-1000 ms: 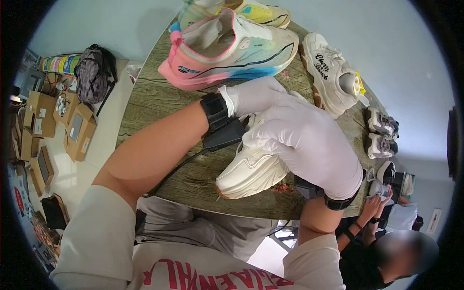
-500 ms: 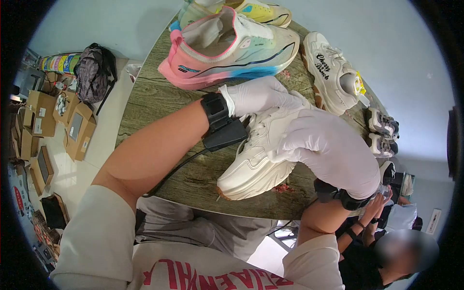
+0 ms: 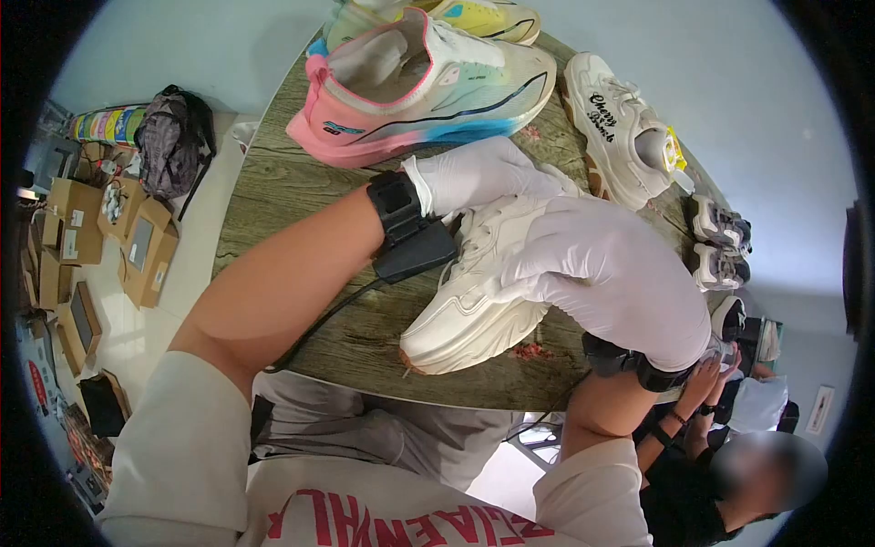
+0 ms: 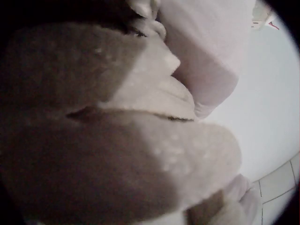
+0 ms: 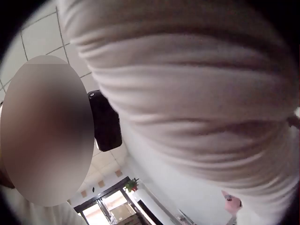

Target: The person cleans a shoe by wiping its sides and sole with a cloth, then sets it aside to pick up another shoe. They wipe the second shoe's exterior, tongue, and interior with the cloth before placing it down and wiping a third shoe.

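A cream-white sneaker [image 3: 474, 310] stands on the table in the head view, its toe toward the front edge. My gloved left hand [image 3: 483, 173] reaches across its far side and holds it by the collar, with most fingertips out of sight. Draped over the near side and heel, my gloved right hand [image 3: 611, 273] grips the sneaker, fingers bent onto its upper. The left wrist view is filled by a dim, blurred close-up of pale surfaces. Mostly wrinkled white glove [image 5: 187, 93] shows in the right wrist view.
A large pink, white and blue running shoe [image 3: 428, 91] stands behind my hands. To its right is a white sneaker with black lettering [image 3: 615, 128]; a grey pair [image 3: 720, 242] sits farther along the wooden table [image 3: 310, 337]. Another person's hands [image 3: 702, 383] are at the right.
My right hand has shifted outward and right along the sneaker, uncovering more of its laces and side. The left hand keeps its place on the sneaker. The head view has shifted slightly.
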`<state>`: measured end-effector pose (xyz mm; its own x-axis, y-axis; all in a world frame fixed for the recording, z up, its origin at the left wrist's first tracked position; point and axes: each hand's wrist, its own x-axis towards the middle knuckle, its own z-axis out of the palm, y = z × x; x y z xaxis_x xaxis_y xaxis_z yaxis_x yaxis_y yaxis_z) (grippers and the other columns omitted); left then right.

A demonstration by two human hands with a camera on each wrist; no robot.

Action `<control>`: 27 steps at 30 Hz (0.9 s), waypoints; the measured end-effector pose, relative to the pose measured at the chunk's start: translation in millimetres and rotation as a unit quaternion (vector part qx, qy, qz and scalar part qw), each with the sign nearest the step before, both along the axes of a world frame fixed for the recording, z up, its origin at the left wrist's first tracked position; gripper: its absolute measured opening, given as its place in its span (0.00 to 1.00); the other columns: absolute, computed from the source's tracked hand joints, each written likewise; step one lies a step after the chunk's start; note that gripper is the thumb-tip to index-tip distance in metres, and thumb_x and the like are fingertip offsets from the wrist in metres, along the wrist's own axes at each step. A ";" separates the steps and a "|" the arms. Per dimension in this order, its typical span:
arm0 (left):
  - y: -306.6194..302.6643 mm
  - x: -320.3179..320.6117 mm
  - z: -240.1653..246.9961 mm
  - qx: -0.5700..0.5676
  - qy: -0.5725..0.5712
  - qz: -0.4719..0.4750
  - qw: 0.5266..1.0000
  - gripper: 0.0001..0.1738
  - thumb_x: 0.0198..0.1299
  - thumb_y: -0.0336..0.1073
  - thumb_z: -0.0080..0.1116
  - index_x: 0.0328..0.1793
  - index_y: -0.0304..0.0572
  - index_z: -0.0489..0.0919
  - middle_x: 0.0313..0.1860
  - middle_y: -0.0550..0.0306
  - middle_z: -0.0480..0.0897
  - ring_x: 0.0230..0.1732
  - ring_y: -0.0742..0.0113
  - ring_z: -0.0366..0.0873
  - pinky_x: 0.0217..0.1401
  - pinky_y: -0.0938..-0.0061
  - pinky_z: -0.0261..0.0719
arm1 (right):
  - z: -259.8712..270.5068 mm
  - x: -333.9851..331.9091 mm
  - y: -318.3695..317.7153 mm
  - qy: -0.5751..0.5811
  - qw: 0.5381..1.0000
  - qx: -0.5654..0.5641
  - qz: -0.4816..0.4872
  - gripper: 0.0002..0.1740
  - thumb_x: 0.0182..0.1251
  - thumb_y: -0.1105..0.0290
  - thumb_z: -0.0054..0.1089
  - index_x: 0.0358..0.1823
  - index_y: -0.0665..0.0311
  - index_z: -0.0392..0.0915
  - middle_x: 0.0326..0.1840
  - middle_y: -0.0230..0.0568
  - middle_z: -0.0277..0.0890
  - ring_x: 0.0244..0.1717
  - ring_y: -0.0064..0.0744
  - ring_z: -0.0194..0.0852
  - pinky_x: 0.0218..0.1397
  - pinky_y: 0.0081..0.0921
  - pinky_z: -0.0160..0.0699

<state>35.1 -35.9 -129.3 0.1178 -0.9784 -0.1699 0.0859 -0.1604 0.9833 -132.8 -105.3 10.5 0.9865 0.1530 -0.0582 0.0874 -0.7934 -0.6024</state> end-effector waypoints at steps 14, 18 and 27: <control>5.0 4.6 6.3 -0.017 0.005 -0.040 0.999 0.18 0.71 0.46 0.63 0.41 0.35 0.90 0.27 0.70 0.81 0.24 0.85 0.68 0.24 0.81 0.63 | 6.9 -4.6 -9.5 0.008 0.991 -0.098 -0.091 0.06 0.59 0.73 0.65 0.37 0.58 0.88 0.39 0.40 0.86 0.43 0.49 0.82 0.48 0.38 0.80; -2.0 2.4 -4.9 -0.056 -0.017 -0.024 0.998 0.19 0.72 0.46 0.62 0.42 0.34 0.90 0.27 0.70 0.82 0.25 0.84 0.69 0.25 0.81 0.65 | 1.1 3.4 2.0 -0.041 0.999 0.026 -0.016 0.08 0.58 0.76 0.64 0.38 0.59 0.89 0.34 0.37 0.83 0.41 0.40 0.80 0.48 0.34 0.77; 3.7 1.8 4.9 -0.033 0.018 -0.035 0.999 0.21 0.71 0.49 0.62 0.34 0.39 0.89 0.25 0.71 0.80 0.24 0.84 0.68 0.26 0.80 0.65 | 16.2 -12.8 -16.7 0.088 0.972 -0.103 -0.194 0.08 0.61 0.68 0.65 0.38 0.51 0.91 0.37 0.43 0.84 0.41 0.46 0.82 0.47 0.36 0.80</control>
<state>36.9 -32.2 -124.5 0.0434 -0.9933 -0.1072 0.1124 -0.1017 0.9884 -145.5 -122.0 26.8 0.9397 -0.2613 -0.2206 -0.3321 -0.8513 -0.4062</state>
